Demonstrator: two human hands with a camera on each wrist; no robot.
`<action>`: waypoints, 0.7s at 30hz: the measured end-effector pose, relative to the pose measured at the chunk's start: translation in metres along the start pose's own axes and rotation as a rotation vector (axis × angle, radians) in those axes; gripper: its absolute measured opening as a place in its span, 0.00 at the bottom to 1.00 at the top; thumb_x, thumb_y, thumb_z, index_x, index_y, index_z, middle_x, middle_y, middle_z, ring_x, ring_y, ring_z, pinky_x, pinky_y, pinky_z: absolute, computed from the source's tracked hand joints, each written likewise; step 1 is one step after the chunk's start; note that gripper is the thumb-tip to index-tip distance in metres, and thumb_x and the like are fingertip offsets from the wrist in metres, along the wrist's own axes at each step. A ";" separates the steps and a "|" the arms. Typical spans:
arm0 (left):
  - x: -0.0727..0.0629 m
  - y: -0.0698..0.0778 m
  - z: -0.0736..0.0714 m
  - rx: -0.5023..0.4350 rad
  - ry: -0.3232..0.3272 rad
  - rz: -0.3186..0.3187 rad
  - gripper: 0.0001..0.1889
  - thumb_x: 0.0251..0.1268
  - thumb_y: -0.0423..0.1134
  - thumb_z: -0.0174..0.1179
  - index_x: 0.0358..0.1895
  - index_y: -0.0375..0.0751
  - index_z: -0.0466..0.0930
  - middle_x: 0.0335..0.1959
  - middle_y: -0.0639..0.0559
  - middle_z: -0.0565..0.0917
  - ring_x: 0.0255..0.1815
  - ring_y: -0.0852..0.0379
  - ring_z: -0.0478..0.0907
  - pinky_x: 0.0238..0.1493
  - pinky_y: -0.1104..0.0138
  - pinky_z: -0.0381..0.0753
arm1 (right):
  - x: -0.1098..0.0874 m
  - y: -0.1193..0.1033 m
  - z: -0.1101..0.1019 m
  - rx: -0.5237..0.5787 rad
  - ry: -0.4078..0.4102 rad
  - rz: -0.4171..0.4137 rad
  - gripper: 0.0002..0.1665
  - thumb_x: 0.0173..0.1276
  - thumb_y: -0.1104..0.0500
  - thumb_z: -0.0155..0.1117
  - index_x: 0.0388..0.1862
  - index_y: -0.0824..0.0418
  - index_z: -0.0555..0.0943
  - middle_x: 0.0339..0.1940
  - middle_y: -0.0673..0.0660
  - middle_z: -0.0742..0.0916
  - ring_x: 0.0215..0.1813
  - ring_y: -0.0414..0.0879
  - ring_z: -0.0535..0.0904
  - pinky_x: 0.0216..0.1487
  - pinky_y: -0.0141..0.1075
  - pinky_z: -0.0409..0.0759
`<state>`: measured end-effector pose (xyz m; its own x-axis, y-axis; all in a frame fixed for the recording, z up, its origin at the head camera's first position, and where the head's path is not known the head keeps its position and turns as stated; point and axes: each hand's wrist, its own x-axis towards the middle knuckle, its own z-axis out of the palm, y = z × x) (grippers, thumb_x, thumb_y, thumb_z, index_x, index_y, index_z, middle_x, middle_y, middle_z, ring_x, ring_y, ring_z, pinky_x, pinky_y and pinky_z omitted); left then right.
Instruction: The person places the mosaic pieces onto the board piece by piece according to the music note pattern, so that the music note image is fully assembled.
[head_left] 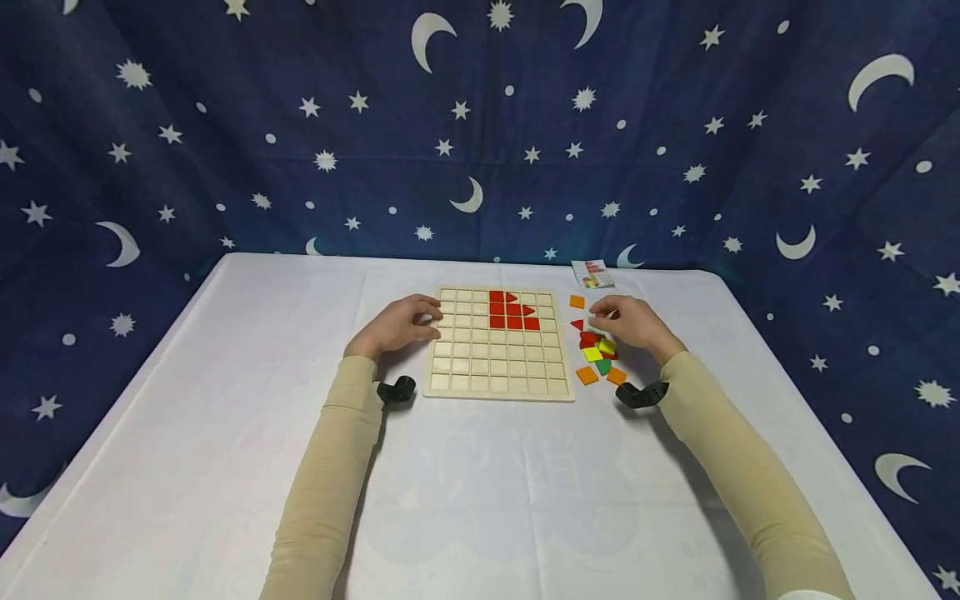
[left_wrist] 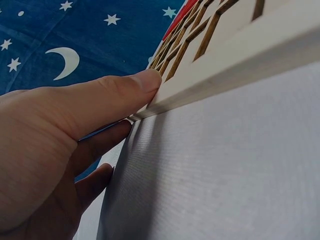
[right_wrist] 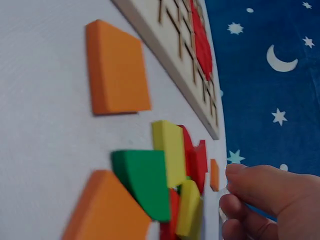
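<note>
A square wooden grid board [head_left: 459, 362] lies on the table, with several red pieces [head_left: 514, 322] set in its far right cells. My left hand [head_left: 401, 323] rests at the board's left side. In the left wrist view its thumb [left_wrist: 146, 81] touches the rim, while the other fingers lie loosely bent beside it. My right hand [head_left: 632, 321] hovers just beyond a small heap of pieces, fingers bent; I cannot tell whether they hold anything. In the heap are a green piece [right_wrist: 145, 182], yellow pieces [right_wrist: 170, 155] and red ones. A red triangle [head_left: 577, 325] lies near the right fingertips.
Orange squares lie around the heap, one beyond it [head_left: 577, 301] and two nearer me, including the front left one [head_left: 587, 376]. A printed card [head_left: 592, 274] lies at the table's far edge. Behind hangs a blue curtain [head_left: 375, 183] with moons and stars.
</note>
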<state>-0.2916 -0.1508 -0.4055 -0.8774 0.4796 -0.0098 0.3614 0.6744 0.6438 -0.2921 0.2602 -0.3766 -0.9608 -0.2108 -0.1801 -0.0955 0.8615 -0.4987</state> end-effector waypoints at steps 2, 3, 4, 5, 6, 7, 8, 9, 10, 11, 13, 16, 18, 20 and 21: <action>0.000 0.000 0.000 -0.003 -0.001 0.001 0.20 0.64 0.39 0.66 0.57 0.34 0.80 0.68 0.41 0.71 0.71 0.42 0.63 0.73 0.53 0.61 | 0.003 0.000 0.004 -0.006 -0.016 0.008 0.22 0.71 0.52 0.63 0.57 0.65 0.79 0.49 0.63 0.82 0.48 0.56 0.73 0.48 0.43 0.77; 0.000 0.000 0.000 -0.003 -0.002 0.000 0.20 0.64 0.39 0.66 0.57 0.35 0.80 0.68 0.41 0.70 0.71 0.43 0.63 0.73 0.53 0.61 | 0.004 -0.001 0.006 -0.014 -0.021 0.015 0.22 0.70 0.51 0.63 0.56 0.65 0.79 0.48 0.62 0.82 0.47 0.56 0.73 0.48 0.43 0.78; 0.000 -0.001 0.000 -0.003 -0.002 -0.001 0.20 0.64 0.39 0.66 0.57 0.35 0.80 0.68 0.41 0.70 0.71 0.43 0.63 0.73 0.53 0.61 | 0.006 -0.002 0.008 -0.019 -0.023 0.025 0.22 0.70 0.50 0.63 0.55 0.65 0.80 0.47 0.62 0.83 0.46 0.55 0.73 0.48 0.43 0.77; 0.000 -0.001 0.000 -0.003 -0.003 -0.002 0.20 0.64 0.39 0.66 0.57 0.35 0.80 0.68 0.41 0.70 0.71 0.43 0.63 0.73 0.53 0.61 | 0.007 -0.003 0.009 -0.029 -0.023 0.032 0.22 0.70 0.49 0.63 0.53 0.64 0.80 0.46 0.61 0.83 0.45 0.54 0.73 0.47 0.43 0.77; -0.001 -0.001 0.000 -0.003 -0.004 -0.003 0.20 0.64 0.39 0.66 0.57 0.35 0.80 0.68 0.42 0.70 0.71 0.43 0.63 0.73 0.53 0.61 | 0.008 -0.005 0.011 -0.035 -0.021 0.042 0.22 0.69 0.48 0.64 0.51 0.64 0.80 0.45 0.61 0.83 0.44 0.54 0.73 0.46 0.42 0.77; 0.000 -0.001 0.000 -0.004 -0.004 -0.004 0.20 0.64 0.39 0.66 0.57 0.35 0.80 0.68 0.42 0.70 0.71 0.43 0.63 0.73 0.53 0.61 | 0.008 -0.008 0.012 -0.045 -0.016 0.047 0.23 0.69 0.47 0.64 0.49 0.65 0.80 0.43 0.61 0.83 0.43 0.54 0.73 0.45 0.42 0.76; 0.000 0.000 0.000 -0.004 -0.005 -0.005 0.20 0.64 0.39 0.66 0.57 0.35 0.80 0.68 0.42 0.70 0.71 0.43 0.63 0.73 0.53 0.61 | 0.008 -0.010 0.013 -0.056 -0.009 0.053 0.22 0.68 0.46 0.64 0.48 0.64 0.80 0.41 0.60 0.83 0.42 0.53 0.73 0.43 0.41 0.75; 0.000 0.000 0.000 -0.005 -0.005 -0.006 0.20 0.64 0.39 0.66 0.57 0.35 0.80 0.68 0.42 0.71 0.71 0.43 0.63 0.73 0.53 0.61 | 0.008 -0.012 0.013 -0.067 -0.001 0.058 0.22 0.68 0.46 0.65 0.46 0.64 0.80 0.39 0.60 0.82 0.41 0.53 0.73 0.42 0.40 0.74; 0.000 0.000 0.000 -0.006 -0.005 -0.006 0.20 0.64 0.39 0.66 0.57 0.35 0.80 0.68 0.42 0.71 0.71 0.43 0.63 0.73 0.53 0.61 | 0.008 -0.014 0.014 -0.076 0.007 0.063 0.22 0.68 0.46 0.65 0.45 0.65 0.80 0.38 0.60 0.82 0.41 0.53 0.73 0.41 0.40 0.74; 0.000 0.000 0.000 -0.006 -0.005 -0.007 0.20 0.64 0.39 0.66 0.57 0.35 0.80 0.68 0.42 0.70 0.71 0.43 0.63 0.73 0.53 0.61 | 0.008 -0.016 0.015 -0.086 0.016 0.066 0.22 0.67 0.45 0.65 0.44 0.65 0.80 0.37 0.60 0.82 0.40 0.54 0.73 0.40 0.40 0.73; 0.000 0.000 0.000 -0.005 -0.003 -0.008 0.20 0.64 0.39 0.66 0.57 0.35 0.80 0.68 0.42 0.71 0.71 0.43 0.63 0.73 0.53 0.61 | 0.008 -0.019 0.016 -0.104 0.030 0.077 0.22 0.67 0.45 0.65 0.42 0.65 0.79 0.36 0.59 0.82 0.40 0.54 0.73 0.39 0.40 0.73; 0.000 0.000 0.000 -0.001 -0.001 -0.007 0.20 0.64 0.39 0.66 0.57 0.35 0.80 0.68 0.42 0.71 0.71 0.43 0.63 0.73 0.54 0.61 | 0.009 -0.023 0.019 -0.131 0.043 0.084 0.21 0.67 0.46 0.65 0.42 0.64 0.79 0.36 0.59 0.82 0.39 0.54 0.74 0.38 0.41 0.73; 0.001 0.000 0.000 0.002 -0.001 -0.007 0.20 0.64 0.39 0.66 0.56 0.34 0.80 0.68 0.42 0.71 0.71 0.44 0.64 0.73 0.54 0.61 | 0.010 -0.024 0.020 -0.143 0.045 0.079 0.19 0.68 0.48 0.64 0.42 0.64 0.79 0.35 0.59 0.82 0.39 0.53 0.74 0.38 0.41 0.73; 0.001 0.000 0.000 0.001 -0.001 -0.006 0.20 0.64 0.39 0.66 0.56 0.34 0.80 0.68 0.42 0.71 0.71 0.44 0.64 0.73 0.54 0.61 | 0.011 -0.025 0.021 -0.147 0.046 0.071 0.17 0.68 0.50 0.64 0.42 0.64 0.79 0.36 0.59 0.82 0.38 0.53 0.75 0.39 0.42 0.74; 0.001 0.000 0.000 0.000 -0.001 -0.006 0.20 0.64 0.39 0.66 0.56 0.34 0.80 0.68 0.42 0.71 0.71 0.44 0.64 0.73 0.54 0.61 | 0.011 -0.025 0.021 -0.147 0.044 0.062 0.16 0.68 0.51 0.64 0.42 0.64 0.80 0.37 0.59 0.83 0.38 0.53 0.75 0.40 0.42 0.75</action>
<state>-0.2920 -0.1506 -0.4058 -0.8793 0.4761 -0.0147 0.3559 0.6772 0.6440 -0.2952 0.2263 -0.3838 -0.9762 -0.1372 -0.1678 -0.0693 0.9311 -0.3580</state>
